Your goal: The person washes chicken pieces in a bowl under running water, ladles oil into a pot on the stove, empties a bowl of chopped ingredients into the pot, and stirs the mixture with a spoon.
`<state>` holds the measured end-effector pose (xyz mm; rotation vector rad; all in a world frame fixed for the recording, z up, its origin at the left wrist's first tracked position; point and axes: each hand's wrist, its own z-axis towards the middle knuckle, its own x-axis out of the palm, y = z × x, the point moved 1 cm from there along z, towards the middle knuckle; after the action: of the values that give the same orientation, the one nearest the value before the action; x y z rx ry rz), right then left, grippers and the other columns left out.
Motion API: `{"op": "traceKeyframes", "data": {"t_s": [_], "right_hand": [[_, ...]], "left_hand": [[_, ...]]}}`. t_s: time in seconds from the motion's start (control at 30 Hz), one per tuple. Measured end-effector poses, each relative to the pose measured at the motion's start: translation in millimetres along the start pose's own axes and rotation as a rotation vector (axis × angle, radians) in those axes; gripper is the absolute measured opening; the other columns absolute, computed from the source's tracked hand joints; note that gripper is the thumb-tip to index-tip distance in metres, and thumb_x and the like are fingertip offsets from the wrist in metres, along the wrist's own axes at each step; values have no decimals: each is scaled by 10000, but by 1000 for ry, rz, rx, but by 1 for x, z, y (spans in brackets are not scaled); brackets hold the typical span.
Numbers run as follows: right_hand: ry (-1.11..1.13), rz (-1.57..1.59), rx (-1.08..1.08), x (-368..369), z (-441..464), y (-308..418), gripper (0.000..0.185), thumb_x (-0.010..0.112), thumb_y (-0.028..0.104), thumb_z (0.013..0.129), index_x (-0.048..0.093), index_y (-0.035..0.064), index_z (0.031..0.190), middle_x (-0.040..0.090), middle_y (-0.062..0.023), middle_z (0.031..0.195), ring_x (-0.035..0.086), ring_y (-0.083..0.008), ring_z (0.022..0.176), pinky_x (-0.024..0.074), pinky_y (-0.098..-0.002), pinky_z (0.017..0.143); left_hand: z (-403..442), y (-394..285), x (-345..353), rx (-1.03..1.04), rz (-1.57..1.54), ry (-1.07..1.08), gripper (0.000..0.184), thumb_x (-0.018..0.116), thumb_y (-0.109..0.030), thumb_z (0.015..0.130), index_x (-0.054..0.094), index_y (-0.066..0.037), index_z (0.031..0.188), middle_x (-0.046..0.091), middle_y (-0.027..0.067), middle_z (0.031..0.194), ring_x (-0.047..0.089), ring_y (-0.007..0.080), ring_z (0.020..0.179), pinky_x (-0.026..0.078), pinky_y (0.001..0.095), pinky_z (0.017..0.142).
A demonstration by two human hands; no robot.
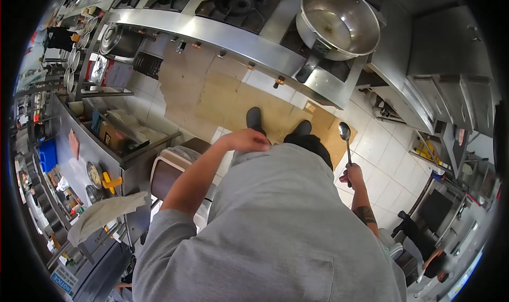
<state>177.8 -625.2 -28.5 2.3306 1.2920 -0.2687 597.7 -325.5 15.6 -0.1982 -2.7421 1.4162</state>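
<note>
My right hand (pixel 352 175) is wrapped round the handle of a long metal spoon (pixel 347 140), its bowl pointing up and away from me over the tiled floor. My left hand (pixel 248 140) rests loosely at the front of my grey shirt (pixel 275 212), fingers slightly bent, with nothing visible in it. Beyond both hands, a large steel pressure cooker pot (pixel 339 24) without a lid stands on the right end of the stove (pixel 275 53). Its black handle points towards me, and a little residue or liquid shows at its bottom.
Cardboard (pixel 222 92) covers the floor under my feet. On the left is a steel counter (pixel 79 138) with a bowl of food (pixel 95 174), a cloth (pixel 106 217) and another person's hand (pixel 73 144). Steel cabinets (pixel 445 42) stand at right; another person (pixel 424 243) is at lower right.
</note>
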Motion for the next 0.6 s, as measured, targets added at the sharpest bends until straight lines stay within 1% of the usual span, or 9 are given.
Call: {"op": "traceKeyframes", "data": {"t_s": [0.03,0.13,0.2,0.23,0.3,0.43,0.5,0.57,0.6], "right_hand": [[-4,-9,-29,9,-3,2,236,469,199,1005,506,-33,1032,569,-119,758,674,-300,559,610,-427,511],[-4,-5,-54,32,-19,-2,224,478,194,1001,511,-25,1030,567,-115,745,672,-292,554,604,-416,504],[-1,16,-62,46,-30,1,232,467,187,997,510,-39,1024,572,-129,745,666,-286,538,589,-393,480],[-5,20,-61,52,-36,0,246,454,183,996,506,-57,1017,578,-140,744,660,-283,523,578,-376,461],[13,-4,-70,56,-39,-10,256,445,178,998,500,-69,1034,586,-151,750,670,-297,529,588,-390,467],[45,-88,-2,58,-42,-26,286,455,170,998,498,-101,1076,595,-170,761,691,-321,555,600,-407,471],[28,-54,54,59,-40,-33,294,464,173,999,495,-107,1084,599,-174,764,689,-326,553,606,-412,475],[41,-49,58,61,-32,-39,305,471,175,997,491,-109,1106,599,-178,783,693,-334,574,616,-431,495],[26,-43,105,63,-30,-39,311,468,182,999,489,-107,1112,596,-176,791,693,-335,579,621,-441,507]], "left_hand": [[6,9,-4,3,0,4,383,689,-378,914,725,-78,1149,723,103,1090,656,218,988,505,348,891],[26,52,-22,-21,345,-364,302,705,-325,890,738,-44,998,718,164,992,667,255,891,524,377,820],[28,78,-45,-96,521,-791,285,714,-306,870,721,-21,882,701,191,911,662,283,804,530,394,755],[22,80,-61,-86,525,-798,285,714,-306,870,721,-21,882,701,191,911,662,283,804,530,394,755],[8,80,-74,-126,273,-358,279,673,-314,906,734,-44,940,694,186,930,658,319,859,519,402,777],[-53,-22,-65,82,-232,-34,355,691,-425,936,731,-110,1096,723,25,1044,644,147,947,505,324,860],[-87,-81,-58,244,-275,42,349,726,-370,902,703,-117,1141,694,50,1109,627,187,1046,493,320,907],[-103,-108,-53,440,486,-315,302,719,-219,864,673,-72,1124,661,94,1089,607,271,1078,495,338,915],[-97,-95,-55,259,549,-681,269,685,-100,805,655,-49,1068,633,126,1038,579,346,1062,500,359,900]]}}
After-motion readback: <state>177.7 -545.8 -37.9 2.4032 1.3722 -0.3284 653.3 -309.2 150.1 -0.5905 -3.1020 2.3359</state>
